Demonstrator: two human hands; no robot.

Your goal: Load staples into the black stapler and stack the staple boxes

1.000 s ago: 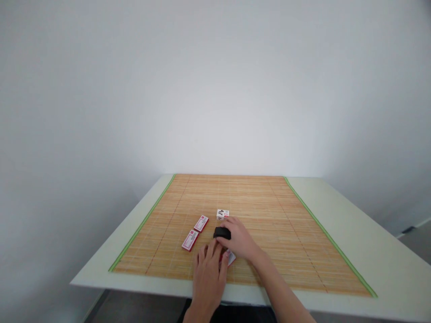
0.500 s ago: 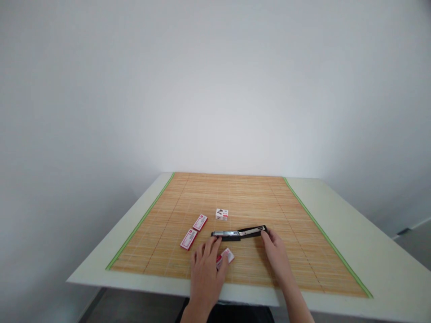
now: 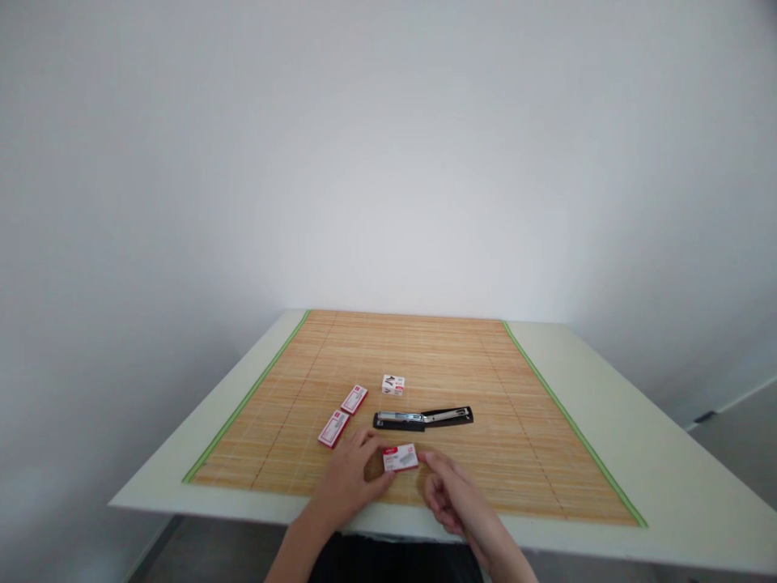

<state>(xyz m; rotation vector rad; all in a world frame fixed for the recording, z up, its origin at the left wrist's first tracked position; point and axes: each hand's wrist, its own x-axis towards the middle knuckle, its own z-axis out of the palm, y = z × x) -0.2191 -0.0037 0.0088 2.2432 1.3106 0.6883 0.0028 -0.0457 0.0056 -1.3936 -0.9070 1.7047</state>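
My left hand (image 3: 347,478) pinches a small red and white staple box (image 3: 400,458) just above the near part of the bamboo mat (image 3: 522,421). My right hand (image 3: 452,495) hovers close to the box's right end, fingers curled, apparently holding nothing. A black stapler (image 3: 423,418) lies swung fully open and flat on the mat, just beyond the box. Two more red and white boxes (image 3: 354,398) (image 3: 333,428) lie to the left of the stapler. A small white box (image 3: 393,385) sits behind it.
The mat with green edging covers most of a pale table (image 3: 668,453). The table stands against a plain white wall. Floor shows at the right past the table's edge.
The stapler was swung open and laid flat, then my right hand let go of it and drew back. My left hand lifted the staple box from the mat.
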